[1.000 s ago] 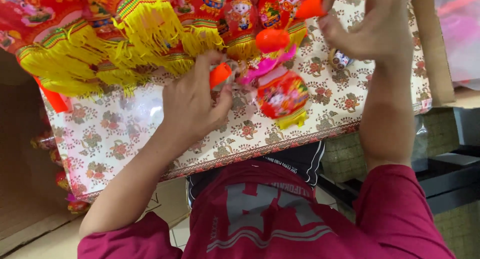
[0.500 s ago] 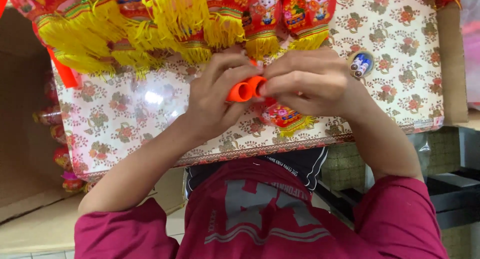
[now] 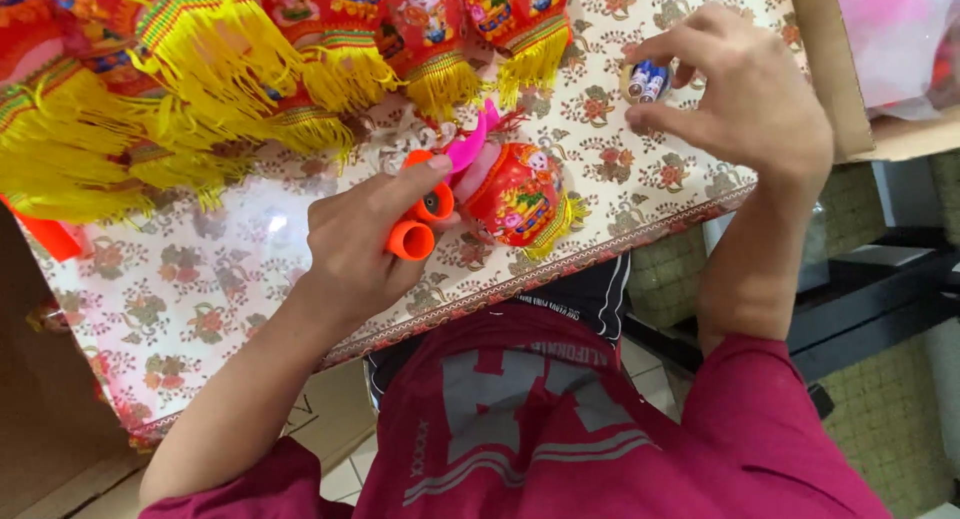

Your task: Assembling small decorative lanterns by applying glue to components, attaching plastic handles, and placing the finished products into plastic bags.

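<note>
My left hand (image 3: pixel 362 247) grips two short orange plastic tubes (image 3: pixel 418 224) near the front edge of the table. One tube shows an open end with a dark inside. Just right of it lies a small red lantern (image 3: pixel 520 194) with a yellow fringe and a pink plastic stick (image 3: pixel 468 147). My right hand (image 3: pixel 745 89) is at the table's far right, its fingertips pinching two small batteries (image 3: pixel 647 80) with blue and silver ends.
A table with a floral patterned cloth (image 3: pixel 200 299) holds a pile of red lanterns with yellow tassels (image 3: pixel 240 69) along its far side. A cardboard box edge (image 3: pixel 830 59) rises on the right, with pink plastic behind. Tiled floor below.
My hands were together on the orange tubes. The right hand has since moved away to the right and taken up the batteries, while the left keeps the tubes.
</note>
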